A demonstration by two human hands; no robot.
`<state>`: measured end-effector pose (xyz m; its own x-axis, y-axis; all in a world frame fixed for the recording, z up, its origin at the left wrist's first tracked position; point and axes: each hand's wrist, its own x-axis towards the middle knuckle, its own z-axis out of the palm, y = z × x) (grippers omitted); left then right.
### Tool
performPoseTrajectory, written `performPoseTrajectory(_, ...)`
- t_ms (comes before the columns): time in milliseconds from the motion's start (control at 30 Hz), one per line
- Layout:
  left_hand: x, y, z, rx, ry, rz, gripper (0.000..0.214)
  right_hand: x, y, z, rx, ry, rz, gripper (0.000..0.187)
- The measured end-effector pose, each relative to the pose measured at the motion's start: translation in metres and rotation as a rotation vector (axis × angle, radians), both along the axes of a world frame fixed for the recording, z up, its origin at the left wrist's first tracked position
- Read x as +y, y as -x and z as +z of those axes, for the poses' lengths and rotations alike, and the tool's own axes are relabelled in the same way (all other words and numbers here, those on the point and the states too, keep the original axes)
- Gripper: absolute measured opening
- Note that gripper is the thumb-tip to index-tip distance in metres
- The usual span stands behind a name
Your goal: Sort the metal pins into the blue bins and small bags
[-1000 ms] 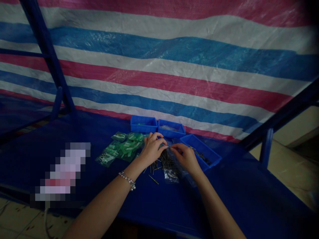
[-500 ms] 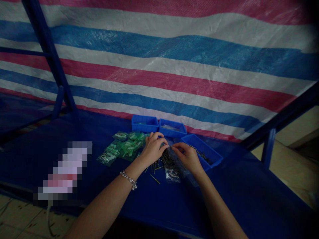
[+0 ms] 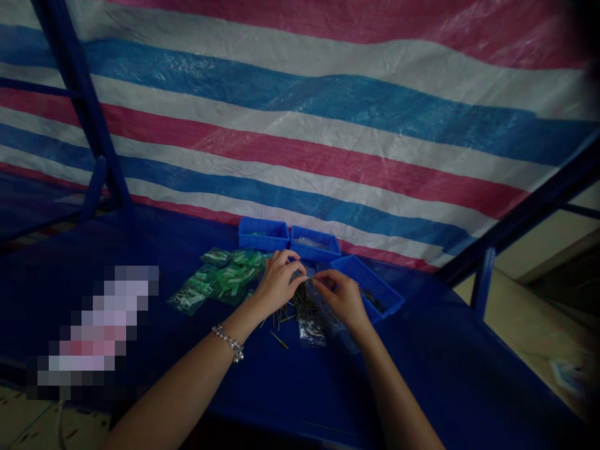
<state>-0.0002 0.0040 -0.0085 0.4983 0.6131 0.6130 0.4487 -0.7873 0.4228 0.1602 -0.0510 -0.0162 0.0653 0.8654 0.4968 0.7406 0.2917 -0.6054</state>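
Observation:
My left hand (image 3: 277, 284) and my right hand (image 3: 342, 301) meet above the blue table, each pinching one end of a small thin metal piece (image 3: 309, 278). It looks like a screw or a bolt, too small to be sure. Beneath them lies a loose pile of long thin metal rods (image 3: 305, 307), partly hidden by the hands. A clear plastic bag (image 3: 312, 334) sits at the near edge of the pile. One single rod (image 3: 279, 339) rests apart on the table. Left of my left hand are several clear bags with green and white pieces (image 3: 234, 275).
Two blue bins (image 3: 264, 240) (image 3: 315, 252) stand at the back against the striped sheet (image 3: 300, 150). A third blue bin (image 3: 392, 307) with dark parts is beside my right hand. A blurred-out pale object (image 3: 100, 325) lies on the left of the table. Blue frame posts (image 3: 82, 94) rise at both sides.
The view has swung slightly to the right, so things appear farther left. Both hands keep the same pinch on the small metal piece over the pile.

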Motion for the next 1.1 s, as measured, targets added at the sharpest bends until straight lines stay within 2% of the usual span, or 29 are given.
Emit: performPoseTrajectory(1100, -0.0027, -0.0013, -0.0039, -0.061, -0.019, -0.058, 0.005, -0.0027, 0.0005, 0.0034, -0.063, 0.019, -0.003, 0.018)
